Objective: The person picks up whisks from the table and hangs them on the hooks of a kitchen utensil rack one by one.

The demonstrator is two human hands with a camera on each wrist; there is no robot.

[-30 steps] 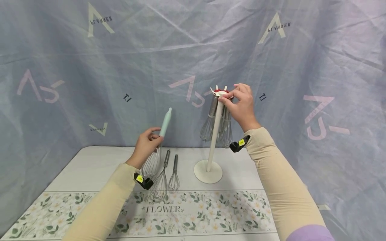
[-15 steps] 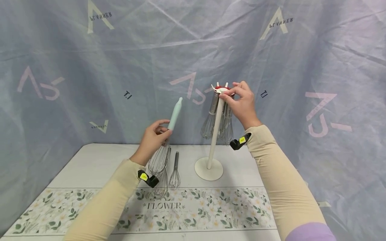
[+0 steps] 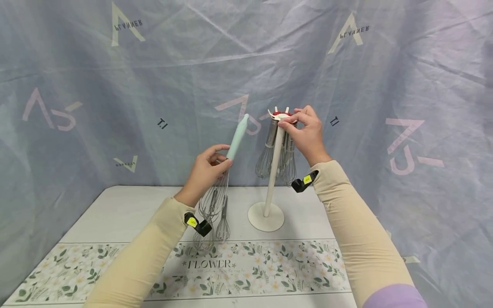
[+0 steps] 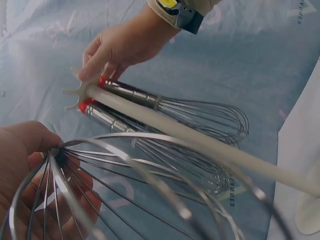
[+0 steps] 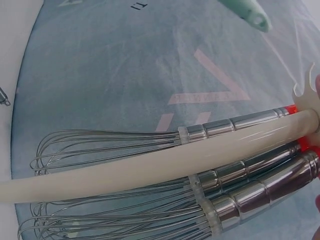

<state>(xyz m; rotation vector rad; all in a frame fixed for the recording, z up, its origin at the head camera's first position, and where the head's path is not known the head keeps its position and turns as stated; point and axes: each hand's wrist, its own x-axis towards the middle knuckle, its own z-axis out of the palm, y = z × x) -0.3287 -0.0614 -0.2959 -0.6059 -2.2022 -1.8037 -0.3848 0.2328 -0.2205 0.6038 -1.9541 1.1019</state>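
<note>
My left hand [image 3: 206,173] grips a balloon whisk by the lower part of its mint-green handle [image 3: 237,139]. The handle tilts up toward the stand, its wire loops [image 3: 213,194] hanging below, above the table. Thumb and fingers of my right hand [image 3: 308,133] pinch the top of a white hook stand [image 3: 272,175]. From its hooks hang several steel whisks [image 3: 265,164] with red ends, seen close in the right wrist view beside the post [image 5: 150,167]. The green handle's tip [image 5: 257,17] shows there too, apart from the hooks.
Two steel whisks lie on the white table [image 3: 135,214]: a small one [image 3: 222,229] and a larger one [image 3: 203,244], partly behind the raised whisk and wrist camera. The stand's round base [image 3: 265,217] sits to their right. A grey-blue curtain [image 3: 192,77] hangs behind.
My left hand has raised the green-handled whisk and carried it right, toward the stand's top. The right hand stays at the top of the stand.
</note>
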